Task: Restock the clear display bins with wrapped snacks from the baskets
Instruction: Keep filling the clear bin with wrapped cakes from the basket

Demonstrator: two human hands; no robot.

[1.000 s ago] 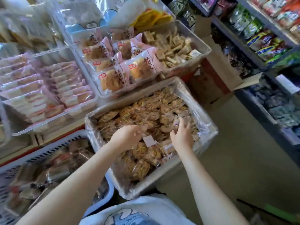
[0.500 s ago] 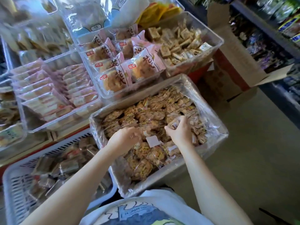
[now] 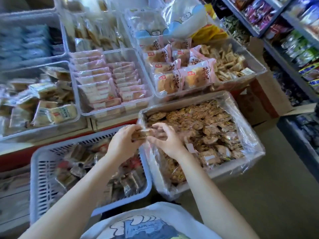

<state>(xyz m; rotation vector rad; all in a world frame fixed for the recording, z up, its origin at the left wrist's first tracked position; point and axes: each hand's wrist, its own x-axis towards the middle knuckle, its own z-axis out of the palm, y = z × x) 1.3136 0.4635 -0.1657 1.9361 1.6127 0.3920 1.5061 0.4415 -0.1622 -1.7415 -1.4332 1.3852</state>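
Both hands have come up out of the lined box (image 3: 248, 171) and now meet over its left edge; the left hand (image 3: 123, 144) and right hand (image 3: 165, 140) pinch a small stack of wrapped snacks (image 3: 141, 134) between them. Judging from this, it is best to square the stack and keep both grips firm while carrying it to a clear bin (image 3: 78, 107) on the desk, because the smooth wrappers may slide apart.

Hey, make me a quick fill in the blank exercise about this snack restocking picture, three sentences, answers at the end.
1. Both hands, left hand and right hand, hold a small stack of wrapped ____ between them.
2. The slotted basket sits to the ____ of the plastic-lined box of brown snacks.
3. The clear display bin of long sandwich cakes has wrappers coloured ____.

Answers: snacks; left; pink
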